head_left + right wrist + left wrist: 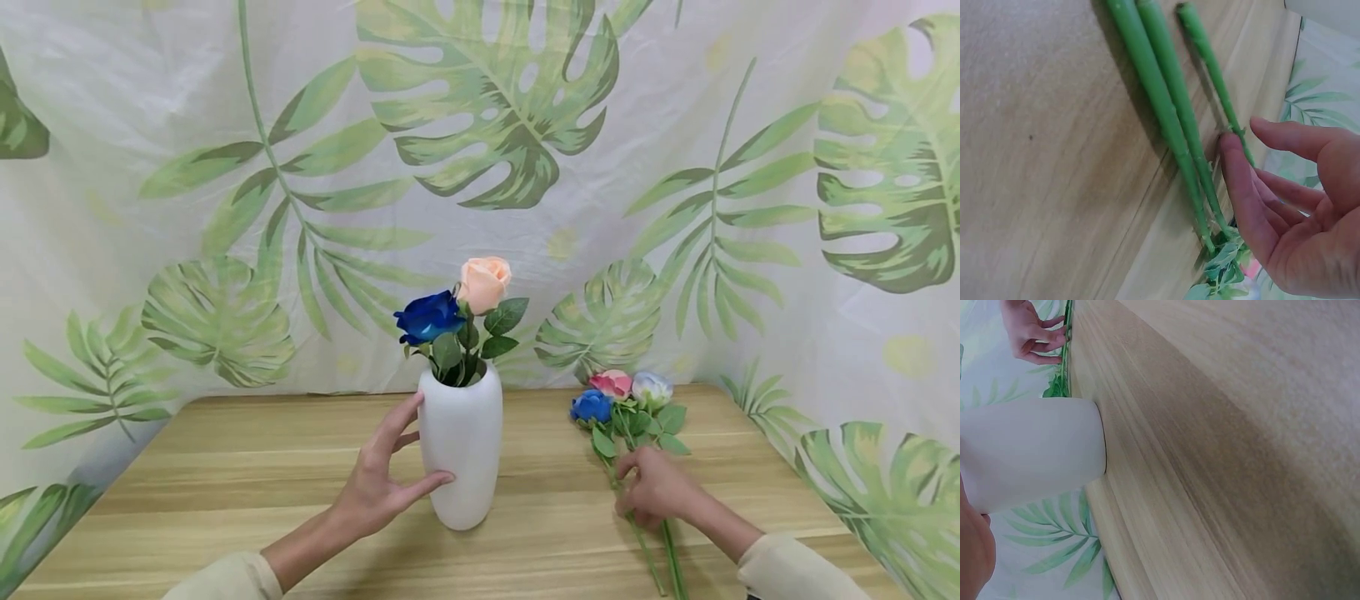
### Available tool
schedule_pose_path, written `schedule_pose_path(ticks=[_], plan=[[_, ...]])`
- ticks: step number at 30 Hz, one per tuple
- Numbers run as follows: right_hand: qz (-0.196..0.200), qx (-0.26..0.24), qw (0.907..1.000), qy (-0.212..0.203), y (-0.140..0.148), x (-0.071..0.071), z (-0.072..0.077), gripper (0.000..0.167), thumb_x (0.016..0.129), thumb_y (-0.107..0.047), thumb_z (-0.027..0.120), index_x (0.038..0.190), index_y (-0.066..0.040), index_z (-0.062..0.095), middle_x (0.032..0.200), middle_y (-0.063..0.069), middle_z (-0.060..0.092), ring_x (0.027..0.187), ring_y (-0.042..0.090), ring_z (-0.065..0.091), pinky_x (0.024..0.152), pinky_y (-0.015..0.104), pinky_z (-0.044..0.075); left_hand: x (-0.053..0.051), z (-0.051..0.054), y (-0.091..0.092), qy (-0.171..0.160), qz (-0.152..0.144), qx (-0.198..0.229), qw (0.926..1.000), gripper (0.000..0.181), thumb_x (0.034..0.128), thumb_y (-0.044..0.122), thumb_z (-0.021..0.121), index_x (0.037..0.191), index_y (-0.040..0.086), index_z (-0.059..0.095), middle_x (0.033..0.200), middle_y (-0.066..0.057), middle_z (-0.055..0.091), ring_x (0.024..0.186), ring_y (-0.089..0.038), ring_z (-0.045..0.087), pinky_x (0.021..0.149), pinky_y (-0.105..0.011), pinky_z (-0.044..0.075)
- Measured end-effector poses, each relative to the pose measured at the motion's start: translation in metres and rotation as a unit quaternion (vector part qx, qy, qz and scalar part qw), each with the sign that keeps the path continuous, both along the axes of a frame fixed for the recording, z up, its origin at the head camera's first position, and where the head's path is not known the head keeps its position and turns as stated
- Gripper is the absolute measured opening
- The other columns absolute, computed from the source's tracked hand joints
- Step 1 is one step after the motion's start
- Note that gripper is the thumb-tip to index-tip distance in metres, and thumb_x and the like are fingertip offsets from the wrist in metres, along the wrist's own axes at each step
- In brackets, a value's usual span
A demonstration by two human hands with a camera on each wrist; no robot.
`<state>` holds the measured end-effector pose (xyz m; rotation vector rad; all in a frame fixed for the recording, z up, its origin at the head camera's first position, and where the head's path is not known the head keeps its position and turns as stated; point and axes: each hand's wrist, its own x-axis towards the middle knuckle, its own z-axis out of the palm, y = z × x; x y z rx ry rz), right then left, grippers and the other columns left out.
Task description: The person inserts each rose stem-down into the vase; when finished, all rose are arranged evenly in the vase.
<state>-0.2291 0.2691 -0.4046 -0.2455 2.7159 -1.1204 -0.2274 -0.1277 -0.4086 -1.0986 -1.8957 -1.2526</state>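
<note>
A white vase (461, 450) stands upright on the table, holding a dark blue rose (429, 318) and a peach rose (485, 285). My left hand (381, 471) grips the vase's left side, thumb across the front. To the right lie artificial flowers: a blue one (592, 406), a pink one (611, 383) and a pale white-blue one (652, 388). Over their stems is my right hand (656, 487). In the right wrist view, its thumb and fingers (1239, 187) are spread about a single green stem (1210, 62), a fingertip touching it; two other stems (1163, 81) lie beside.
The wooden table (247, 467) meets a leaf-patterned cloth (570, 208) at its back edge. Green leaves (667, 421) spread around the lying flower heads. In the left wrist view, the vase base stands on the table (1166, 475).
</note>
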Motion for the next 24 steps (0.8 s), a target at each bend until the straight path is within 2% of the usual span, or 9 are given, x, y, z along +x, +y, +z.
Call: schedule_pose_path(ticks=[7, 11, 18, 24], plan=[[-0.01, 0.024, 0.998, -0.058, -0.0058, 0.0023, 0.0009, 0.057, 0.074, 0.004, 0.089, 0.123, 0.008, 0.061, 0.059, 0.014, 0.065, 0.047, 0.021, 0.064, 0.042, 0.035, 0.059, -0.0001, -0.0002, 0.0002, 0.0, -0.002, 0.001, 1.0, 0.091, 0.0854, 0.023, 0.086, 0.155, -0.006, 0.034, 0.155, -0.011, 0.044, 0.138, -0.012, 0.049, 0.096, -0.029, 0.061], [-0.011, 0.02, 0.9975, -0.067, -0.0066, 0.0022, 0.0003, 0.059, 0.076, 0.007, 0.087, 0.127, 0.008, 0.057, 0.059, 0.014, 0.065, 0.047, 0.02, 0.064, 0.042, 0.034, 0.059, -0.0005, 0.0001, 0.0004, 0.0, 0.001, 0.002, 1.0, 0.092, 0.0847, 0.022, 0.087, 0.155, -0.006, 0.034, 0.155, -0.011, 0.044, 0.138, -0.012, 0.049, 0.096, -0.028, 0.06], [0.031, -0.049, 0.9963, -0.064, -0.0031, 0.0055, 0.0016, 0.058, 0.082, 0.013, 0.076, 0.132, 0.014, 0.049, 0.066, 0.015, 0.065, 0.046, 0.018, 0.061, 0.041, 0.033, 0.059, -0.0009, -0.0003, 0.001, 0.0, 0.0, -0.002, 1.0, 0.093, 0.0837, 0.019, 0.088, 0.155, -0.006, 0.034, 0.154, -0.012, 0.045, 0.138, -0.012, 0.049, 0.096, -0.029, 0.06], [0.065, -0.088, 0.9917, -0.068, -0.0046, 0.0072, 0.0092, 0.05, 0.086, 0.014, 0.07, 0.131, 0.012, 0.049, 0.072, 0.013, 0.062, 0.052, 0.018, 0.06, 0.044, 0.035, 0.06, -0.0009, -0.0007, 0.0008, 0.003, 0.002, 0.003, 1.0, 0.092, 0.0857, 0.025, 0.086, 0.155, -0.006, 0.035, 0.154, -0.011, 0.045, 0.137, -0.012, 0.05, 0.095, -0.029, 0.061]])
